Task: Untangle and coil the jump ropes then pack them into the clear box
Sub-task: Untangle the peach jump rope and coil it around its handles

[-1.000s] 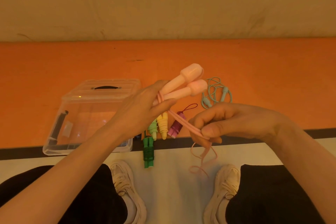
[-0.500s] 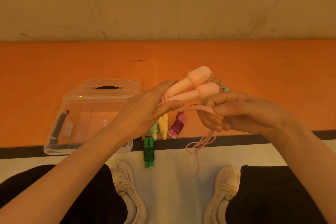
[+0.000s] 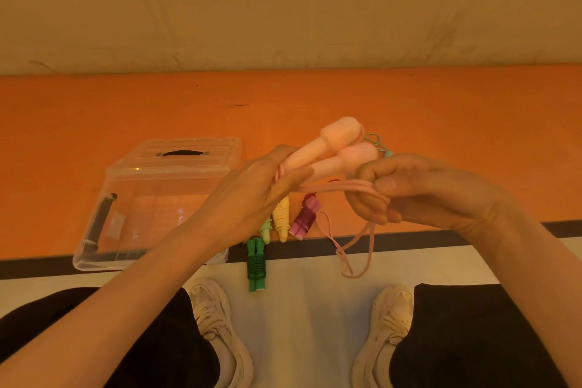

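My left hand (image 3: 255, 198) grips the two pink handles (image 3: 333, 148) of a jump rope, held side by side and pointing up to the right. The pink cord (image 3: 333, 187) runs taut from them to my right hand (image 3: 419, 192), which pinches several strands; a loose loop of it hangs below that hand. On the orange floor under my hands lie coiled ropes: yellow (image 3: 281, 218), purple (image 3: 305, 218), light green (image 3: 266, 228) and dark green (image 3: 256, 264). The clear box (image 3: 132, 198) stands open at the left.
The box's lid (image 3: 182, 156) with a black handle lies behind the box. A teal rope (image 3: 379, 143) peeks out behind the pink handles. A dark strip divides the orange floor from the white one by my shoes (image 3: 217, 331). A wall rises behind.
My right hand has risen from below the handles to their level and moved right, pulling the pink cord level and taut. The hanging loop has shortened. The left hand stays put.
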Motion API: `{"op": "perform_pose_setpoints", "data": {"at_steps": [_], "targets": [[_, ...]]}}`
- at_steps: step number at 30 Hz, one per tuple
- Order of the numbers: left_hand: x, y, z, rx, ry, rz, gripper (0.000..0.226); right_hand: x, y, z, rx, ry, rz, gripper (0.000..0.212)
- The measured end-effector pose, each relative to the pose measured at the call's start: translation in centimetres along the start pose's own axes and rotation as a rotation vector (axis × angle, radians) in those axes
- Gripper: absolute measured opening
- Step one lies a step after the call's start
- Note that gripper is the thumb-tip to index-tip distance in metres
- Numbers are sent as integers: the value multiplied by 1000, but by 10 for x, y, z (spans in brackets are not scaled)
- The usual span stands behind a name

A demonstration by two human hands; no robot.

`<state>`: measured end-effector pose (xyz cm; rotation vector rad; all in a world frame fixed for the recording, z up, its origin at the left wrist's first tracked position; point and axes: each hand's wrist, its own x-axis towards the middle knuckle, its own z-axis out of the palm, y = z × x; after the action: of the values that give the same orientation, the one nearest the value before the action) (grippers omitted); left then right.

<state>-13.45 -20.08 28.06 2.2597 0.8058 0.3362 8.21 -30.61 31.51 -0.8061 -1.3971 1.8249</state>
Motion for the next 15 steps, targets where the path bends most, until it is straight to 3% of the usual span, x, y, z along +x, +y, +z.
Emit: {"op": "perform_pose_setpoints", "data": {"at_steps": [6, 9, 15], "targets": [[2, 1, 11, 605, 136, 37, 52, 9, 4, 5, -222, -72, 168, 21], [3, 3, 15, 661, 161, 110, 49, 9, 3, 4, -190, -24, 165, 19], [1, 10, 8, 698, 22, 67, 50, 11, 4, 5, -117, 7, 117, 24]]}}
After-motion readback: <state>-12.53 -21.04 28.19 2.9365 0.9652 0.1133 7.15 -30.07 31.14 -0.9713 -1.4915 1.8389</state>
